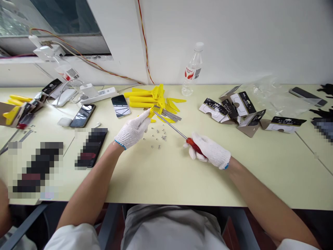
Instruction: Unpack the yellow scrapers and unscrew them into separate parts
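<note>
White knit gloves cover both hands. My left hand [134, 129] is closed on a small yellow plastic part [152, 111], mostly hidden by the fingers. A screwdriver [194, 146] with a red handle is gripped in my right hand [208, 149]. Its long shaft points up and left, and the tip reaches the yellow part; whether it touches a screw I cannot tell. Just behind my left hand lie several yellow plastic handles [142, 99], flat yellow pieces [173, 106] and grey metal blades [171, 115]. Small loose screws [163, 138] are scattered on the table between my hands.
A plastic bottle [191, 73] stands by the wall. Opened card packages [244, 106] and a clear plastic bag [278, 95] lie to the right. Phones [121, 106] and a power strip [100, 94] are on the left. Part of another person's arm [3, 201] shows at the left edge.
</note>
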`<state>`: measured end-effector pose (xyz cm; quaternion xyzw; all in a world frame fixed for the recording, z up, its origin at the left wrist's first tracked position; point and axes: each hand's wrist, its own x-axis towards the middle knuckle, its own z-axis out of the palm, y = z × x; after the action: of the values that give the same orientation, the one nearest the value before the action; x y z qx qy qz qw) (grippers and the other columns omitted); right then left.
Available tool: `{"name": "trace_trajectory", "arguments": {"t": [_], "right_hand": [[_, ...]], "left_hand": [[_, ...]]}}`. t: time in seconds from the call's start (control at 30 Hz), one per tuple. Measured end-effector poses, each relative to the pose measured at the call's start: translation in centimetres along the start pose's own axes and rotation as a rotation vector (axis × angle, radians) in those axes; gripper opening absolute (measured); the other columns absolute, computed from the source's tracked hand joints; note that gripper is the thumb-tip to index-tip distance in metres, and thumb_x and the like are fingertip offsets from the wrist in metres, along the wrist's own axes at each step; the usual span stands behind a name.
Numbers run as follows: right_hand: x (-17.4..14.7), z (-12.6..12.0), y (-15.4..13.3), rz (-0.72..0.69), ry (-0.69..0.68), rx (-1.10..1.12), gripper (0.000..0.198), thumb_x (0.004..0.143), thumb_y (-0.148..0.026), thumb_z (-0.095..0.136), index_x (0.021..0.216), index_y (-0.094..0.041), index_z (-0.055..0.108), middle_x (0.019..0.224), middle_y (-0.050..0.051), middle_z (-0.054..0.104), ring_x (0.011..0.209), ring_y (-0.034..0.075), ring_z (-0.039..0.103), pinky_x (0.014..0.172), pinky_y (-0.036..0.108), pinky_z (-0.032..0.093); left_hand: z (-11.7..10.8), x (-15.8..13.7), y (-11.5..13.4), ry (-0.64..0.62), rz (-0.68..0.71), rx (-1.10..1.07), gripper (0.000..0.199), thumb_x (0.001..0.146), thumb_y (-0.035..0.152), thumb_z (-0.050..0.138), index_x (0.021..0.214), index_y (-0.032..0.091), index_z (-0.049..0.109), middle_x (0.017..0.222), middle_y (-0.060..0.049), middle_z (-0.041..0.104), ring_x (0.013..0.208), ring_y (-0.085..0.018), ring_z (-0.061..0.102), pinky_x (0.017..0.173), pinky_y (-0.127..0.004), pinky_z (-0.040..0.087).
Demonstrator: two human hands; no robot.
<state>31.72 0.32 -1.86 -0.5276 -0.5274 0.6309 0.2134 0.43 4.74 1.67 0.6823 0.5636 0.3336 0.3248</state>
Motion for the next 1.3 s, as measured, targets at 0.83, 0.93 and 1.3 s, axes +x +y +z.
{"name": "trace_trajectory", "arguments": {"t": [0.83, 0.93, 1.3], "right_hand": [[0.3, 0.0, 0.1, 0.022, 0.038, 0.081, 0.071, 0.095, -0.090, 0.065, 0.092, -0.020, 0.068, 0.068, 0.000, 0.059, 0.050, 0.010, 0.041, 0.044, 0.025, 0.029], [0.5, -0.3, 0.2, 0.011, 0.039, 0.055, 0.064, 0.094, -0.084, 0.074, 0.087, -0.021, 0.062, 0.070, 0.001, 0.061, 0.055, 0.012, 0.047, 0.048, 0.024, 0.035], [0.1, 0.4, -0.4, -0.050, 0.082, 0.006, 0.062, 0.097, -0.082, 0.067, 0.088, -0.021, 0.066, 0.071, 0.002, 0.064, 0.051, 0.011, 0.044, 0.047, 0.027, 0.032]], "left_hand": [[-0.6, 0.6, -1.5, -0.029, -0.002, 0.040, 0.060, 0.117, 0.066, 0.058, 0.149, 0.017, 0.074, 0.081, -0.004, 0.075, 0.065, -0.012, 0.054, 0.060, -0.026, 0.044], [-0.6, 0.6, -1.5, -0.030, 0.001, 0.046, 0.062, 0.118, 0.067, 0.053, 0.146, 0.017, 0.075, 0.080, -0.005, 0.075, 0.065, -0.012, 0.054, 0.058, -0.027, 0.043], [-0.5, 0.8, -1.7, -0.084, -0.047, -0.024, 0.062, 0.116, 0.064, 0.051, 0.148, 0.015, 0.072, 0.075, -0.003, 0.070, 0.056, -0.012, 0.045, 0.052, -0.029, 0.039]]}}
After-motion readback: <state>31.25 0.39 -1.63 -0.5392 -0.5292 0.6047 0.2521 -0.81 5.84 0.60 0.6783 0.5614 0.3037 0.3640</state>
